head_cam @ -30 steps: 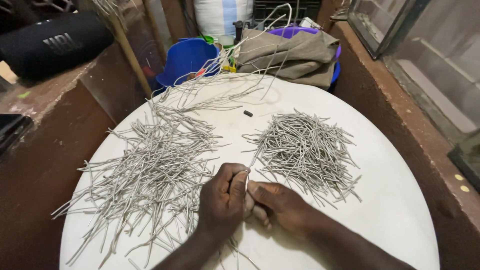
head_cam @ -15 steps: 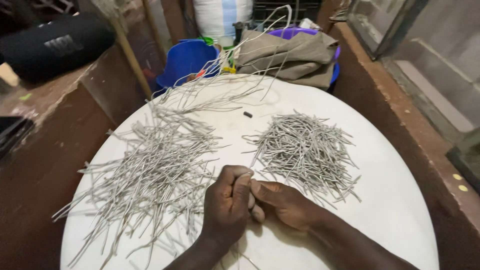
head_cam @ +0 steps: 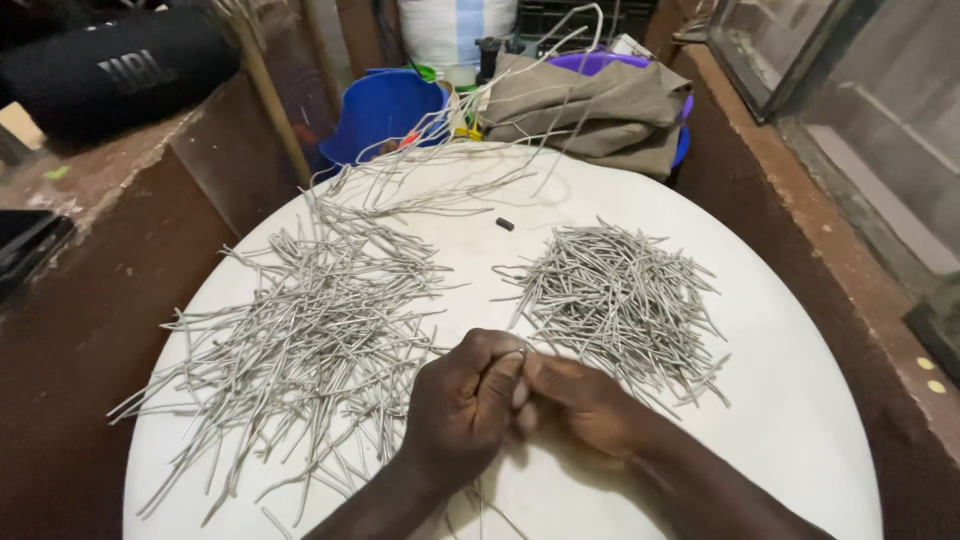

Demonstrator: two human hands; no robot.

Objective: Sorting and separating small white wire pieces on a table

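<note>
Two hands, left hand (head_cam: 462,405) and right hand (head_cam: 580,405) pressed together pinching one grey strand (head_cam: 519,352), two strand piles, long pile (head_cam: 300,340), short pile (head_cam: 620,295), one white round table (head_cam: 790,400).

Soft, even light falls on the round white tabletop (head_cam: 780,400), which is bright without glare; the surroundings lie dim, edges bend slightly, focus stays sharp centrally
</note>
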